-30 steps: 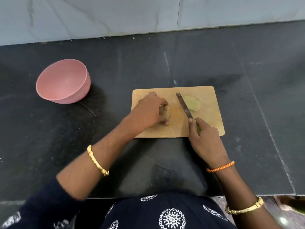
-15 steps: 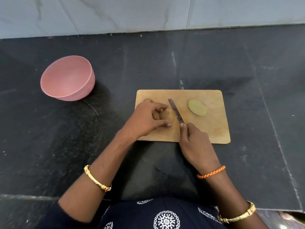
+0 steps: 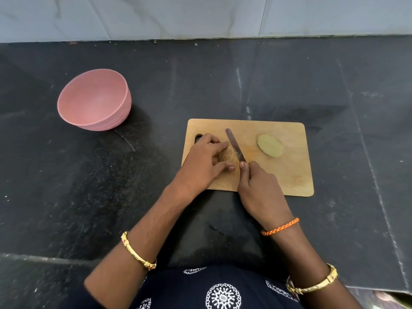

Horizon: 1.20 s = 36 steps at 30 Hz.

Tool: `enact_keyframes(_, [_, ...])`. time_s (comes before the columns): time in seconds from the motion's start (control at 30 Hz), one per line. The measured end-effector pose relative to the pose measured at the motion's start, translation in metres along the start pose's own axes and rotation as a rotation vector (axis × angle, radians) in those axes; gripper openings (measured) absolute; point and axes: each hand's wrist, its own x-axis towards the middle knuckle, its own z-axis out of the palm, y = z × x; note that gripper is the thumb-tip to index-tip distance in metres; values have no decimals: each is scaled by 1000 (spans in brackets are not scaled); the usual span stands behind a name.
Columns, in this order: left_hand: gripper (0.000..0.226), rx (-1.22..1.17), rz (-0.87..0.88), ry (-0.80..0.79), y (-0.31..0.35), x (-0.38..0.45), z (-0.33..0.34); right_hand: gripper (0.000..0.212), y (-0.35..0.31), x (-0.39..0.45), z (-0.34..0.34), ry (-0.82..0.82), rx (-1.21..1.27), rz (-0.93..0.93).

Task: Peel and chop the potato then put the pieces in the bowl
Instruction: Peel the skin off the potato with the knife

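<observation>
Left hand (image 3: 204, 162) grips the potato (image 3: 227, 156); right hand (image 3: 259, 188) holds the knife (image 3: 235, 145) touching its right side.

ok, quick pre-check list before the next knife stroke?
1. Left hand holds potato piece steady on cutting board: ok.
2. Right hand grips knife: ok.
3. Blade lies against the piece's right end: ok.
4. Left fingers clear of the edge: cannot tell, thumb tip close.
5. Other potato half out of the way: ok.
6. Pink bowl upright, no pieces inside: ok.
</observation>
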Motion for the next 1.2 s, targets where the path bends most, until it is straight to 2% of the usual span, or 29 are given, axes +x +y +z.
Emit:
enact_keyframes(0.17, [50,103,45,21,0,-3,5,33,-1,2,-3,-38,47,20])
enact_keyframes(0.8, [48,154,39,116,6,-6,11,24,-11,-3,2,1,-249,73])
enact_keyframes(1.2, [39,229,67,172,3,-5,12,27,-8,-9,-1,-44,-295,44])
